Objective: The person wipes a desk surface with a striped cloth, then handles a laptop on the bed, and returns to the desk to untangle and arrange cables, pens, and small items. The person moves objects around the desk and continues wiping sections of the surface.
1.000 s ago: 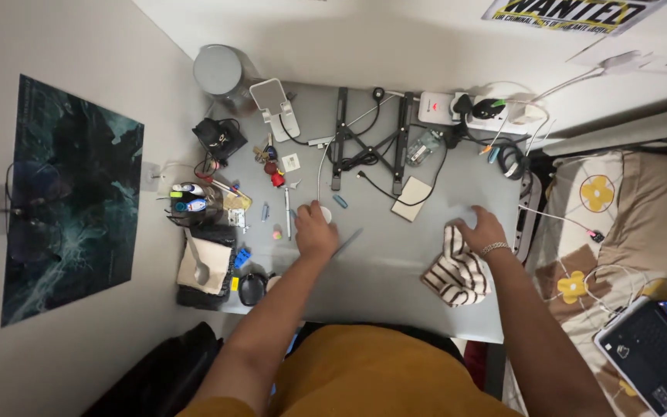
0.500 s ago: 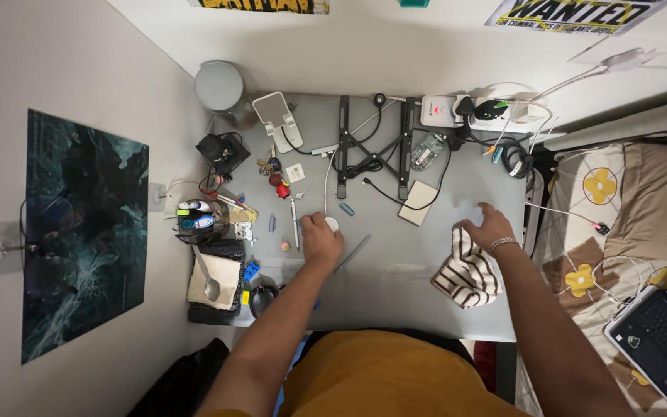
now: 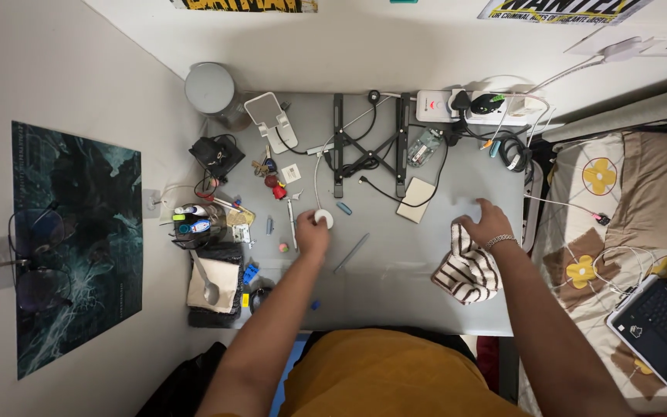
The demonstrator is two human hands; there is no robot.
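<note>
Gripping the white round puck (image 3: 323, 218), our left hand (image 3: 312, 234) has slid forward; our right hand (image 3: 486, 224) stays spread on the striped cloth (image 3: 466, 272).

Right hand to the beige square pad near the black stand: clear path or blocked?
Probably yes. The right hand rests on the striped cloth, and the beige pad lies up and to its left across bare grey desk. Only a thin black cable crosses the pad's edge.

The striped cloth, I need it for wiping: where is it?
In the head view, the striped cloth lies on the desk's right side, under the right hand.
</note>
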